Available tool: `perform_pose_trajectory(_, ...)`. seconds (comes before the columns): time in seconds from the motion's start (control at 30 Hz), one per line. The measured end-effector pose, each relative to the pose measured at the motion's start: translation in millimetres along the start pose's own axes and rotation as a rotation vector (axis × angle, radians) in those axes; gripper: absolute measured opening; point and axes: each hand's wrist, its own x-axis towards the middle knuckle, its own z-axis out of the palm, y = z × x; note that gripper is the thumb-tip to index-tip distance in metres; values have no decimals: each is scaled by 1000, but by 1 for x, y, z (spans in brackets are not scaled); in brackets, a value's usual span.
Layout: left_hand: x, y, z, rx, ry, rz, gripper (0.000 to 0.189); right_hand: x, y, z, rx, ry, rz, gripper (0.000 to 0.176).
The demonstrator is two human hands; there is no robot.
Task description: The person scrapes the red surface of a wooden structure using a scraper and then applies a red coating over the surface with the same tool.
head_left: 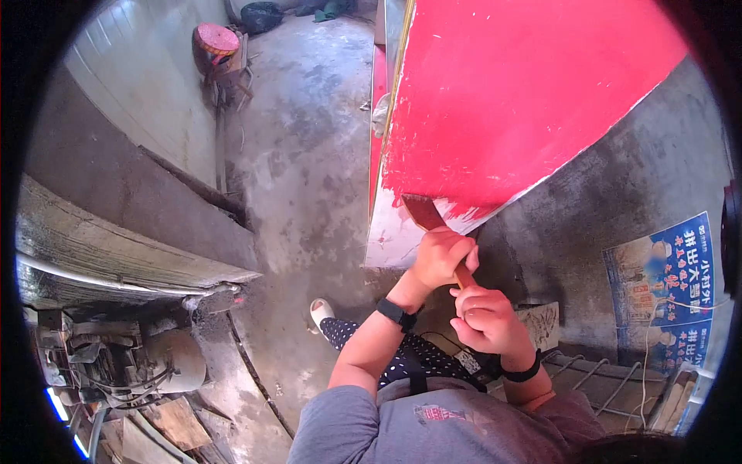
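Note:
A red-painted panel [510, 100] stands tilted in front of me. Its lower left corner shows bare whitish surface with ragged red edges. A scraper-like tool with a flat, rusty-brown blade [421, 210] meets the panel near that bare corner. My left hand [444, 259] is closed round the tool just behind the blade. Lower down, my right hand [487, 319] is wrapped round the rear end of its brown handle [464, 277], hiding part of it. A dark watch [397, 315] is on my left wrist, and a black band [525, 367] on my right.
Concrete floor [294, 170] runs along the panel's left side. Machinery with hoses [108, 356] and wooden boards [174, 421] lie at lower left. A wire rack [610, 390] stands at lower right, below a blue poster [665, 286]. A pink-topped round item [217, 39] is at the back left.

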Motion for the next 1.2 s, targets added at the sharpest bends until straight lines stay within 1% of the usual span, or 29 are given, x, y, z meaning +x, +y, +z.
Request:
perform_pose_trajectory(0.07, 1, 3, 1, -10, 12, -6, 12, -1, -6, -2, -8, -15, 2, 27)
perform_pose_trajectory(0.17, -1, -2, 7, -35, 66, -51, 14, 3, -3, -7, -8, -33, 103, 26)
perform_pose_trajectory(0.3, -8, -9, 5, -33, 27, -78, 15, 6, 11, -1, -7, -4, 51, 26)
perform_pose_trajectory(0.37, -13, -12, 7, -11, 2, -136, 16, 4, 19, 2, 39, 39, 40, 26)
perform_pose_trajectory(0.4, -21, -17, 9, -9, 7, -136, 16, 1, 29, 4, 37, 34, 37, 26)
perform_pose_trajectory(0.47, -42, -32, 14, -49, -82, -266, 17, -2, 53, 9, 45, 37, 172, 27)
perform_pose_trajectory(0.5, -43, -31, 12, -75, -105, -313, 17, -1, 53, 12, 17, 36, 216, 27)
perform_pose_trajectory(0.57, -40, -34, 12, -73, -77, -270, 16, 1, 43, 10, -1, -1, 201, 24)
perform_pose_trajectory(0.6, -38, -27, 12, -85, -60, -246, 15, 2, 31, 8, -12, -34, 213, 21)
perform_pose_trajectory(0.63, -28, -18, 12, -6, 15, -194, 14, 4, 18, 4, 4, -63, 213, 20)
perform_pose_trajectory(0.67, -21, -12, 9, -14, 12, -205, 14, 5, 11, 2, 6, -64, 227, 20)
perform_pose_trajectory(0.73, -10, -10, 4, -15, 48, -137, 12, 10, 4, -1, -3, -59, 136, 20)
perform_pose_trajectory(0.8, -20, -22, 6, -44, 36, -161, 12, 11, 26, 3, -2, -41, 134, 19)
perform_pose_trajectory(0.83, -32, -31, 10, -36, -3, -223, 12, 10, 44, 8, -16, -21, 152, 22)
perform_pose_trajectory(0.9, -48, -44, 14, -18, -66, -309, 13, 11, 55, 12, -29, 4, 169, 24)
perform_pose_trajectory(1.0, -58, -48, 21, 59, -15, -305, 14, 11, 53, 13, -57, -78, 151, 25)
perform_pose_trajectory(1.03, -47, -41, 13, 59, -16, -306, 14, 13, 43, 13, -56, -78, 152, 25)
perform_pose_trajectory(1.1, -28, -24, 1, -37, 18, -208, 11, 17, 14, 11, -6, -117, 169, 20)
perform_pose_trajectory(1.13, -29, -24, 1, -39, 16, -216, 11, 17, 16, 13, -2, -119, 175, 20)
perform_pose_trajectory(1.2, -27, -30, 4, -68, 0, -210, 14, 15, 24, 15, -15, 16, 148, 26)
